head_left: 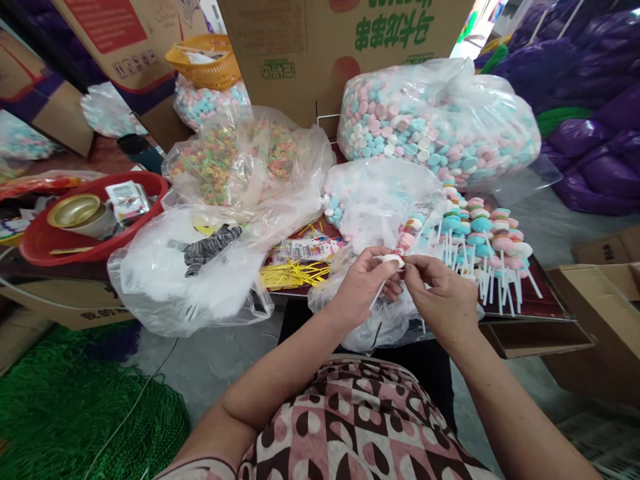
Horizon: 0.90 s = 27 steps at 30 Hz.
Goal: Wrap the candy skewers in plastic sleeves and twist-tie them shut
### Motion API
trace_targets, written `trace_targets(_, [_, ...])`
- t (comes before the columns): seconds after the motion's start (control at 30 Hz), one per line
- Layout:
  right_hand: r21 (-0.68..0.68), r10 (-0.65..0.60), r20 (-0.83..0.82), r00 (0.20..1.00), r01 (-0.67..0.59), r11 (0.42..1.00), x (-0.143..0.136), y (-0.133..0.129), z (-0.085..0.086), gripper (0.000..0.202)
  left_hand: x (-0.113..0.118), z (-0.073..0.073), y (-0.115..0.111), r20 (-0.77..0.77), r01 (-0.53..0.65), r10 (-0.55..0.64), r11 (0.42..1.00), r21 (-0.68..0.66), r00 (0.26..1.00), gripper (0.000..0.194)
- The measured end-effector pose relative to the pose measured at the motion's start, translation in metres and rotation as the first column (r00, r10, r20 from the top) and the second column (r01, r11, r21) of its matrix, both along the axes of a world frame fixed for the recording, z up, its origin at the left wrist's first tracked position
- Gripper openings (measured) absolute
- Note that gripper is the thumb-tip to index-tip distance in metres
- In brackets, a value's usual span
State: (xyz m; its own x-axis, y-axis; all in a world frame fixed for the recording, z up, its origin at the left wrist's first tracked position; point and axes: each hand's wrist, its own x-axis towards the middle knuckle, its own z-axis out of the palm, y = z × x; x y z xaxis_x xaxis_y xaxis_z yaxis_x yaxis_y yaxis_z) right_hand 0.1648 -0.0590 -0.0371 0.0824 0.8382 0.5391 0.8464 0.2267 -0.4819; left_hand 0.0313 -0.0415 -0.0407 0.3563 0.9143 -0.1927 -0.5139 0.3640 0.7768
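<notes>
A large brown cardboard box [310,67] is set behind a dark red table [547,293] crowded with bagged sweets. At the back right, a big clear bag [440,127] is filled with pink, blue and white marshmallows. Left of it, another clear bag [245,153] is packed with colourful sweets. Nearer the front left, a grey-and-black striped bundle [213,247] is laid on white plastic [150,267]; at the far left, bowls and packets are held in a red basin [125,237]. At the right, a cluster of marshmallow sticks [500,243] is heaped, their white sticks pointed forward.

At the table's front edge, one candy skewer [409,233] is held tilted between two bare hands. Its lower end is gripped by the thumb and fingers of the left hand [367,283]. The bent fingers of the right hand [443,293] are brought to the same spot; whether anything is pinched there cannot be told. Further left, thin yellow strips [295,273] are spread.
</notes>
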Motion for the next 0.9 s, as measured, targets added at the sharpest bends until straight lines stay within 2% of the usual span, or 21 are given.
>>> trace_targets(0.33, [0.034,0.028,0.001,1.0,-0.028,0.999,-0.001,0.001,0.0,0.014,0.004,0.003,0.0,-0.092,-0.046,0.044,0.999,-0.019,0.995,0.035])
trace_targets(0.5, [0.087,0.016,0.08,0.997,-0.023,0.996,-0.005,0.0,-0.002,0.016,0.008,-0.003,0.003,-0.114,-0.158,0.163,0.986,0.055,0.98,0.021])
trace_targets(0.63, [0.12,0.002,0.101,0.995,-0.014,0.993,-0.01,-0.001,-0.006,0.016,0.011,-0.007,0.004,-0.162,-0.242,0.256,0.965,0.1,0.953,0.019])
trace_targets(0.73, [0.028,0.006,-0.047,0.999,-0.004,1.0,-0.009,-0.002,-0.008,0.013,0.009,-0.006,0.003,-0.137,-0.214,0.22,0.975,0.063,0.966,0.022])
trace_targets(0.83, [-0.092,-0.029,-0.295,0.955,0.001,0.996,-0.005,-0.001,-0.009,0.012,0.004,-0.005,0.001,0.062,-0.106,0.107,0.994,-0.025,0.992,0.028])
trace_targets(0.9, [-0.128,-0.046,-0.412,0.91,-0.008,0.992,-0.002,0.001,-0.01,0.014,0.001,-0.006,0.001,0.197,-0.056,0.067,0.997,-0.062,0.978,0.03])
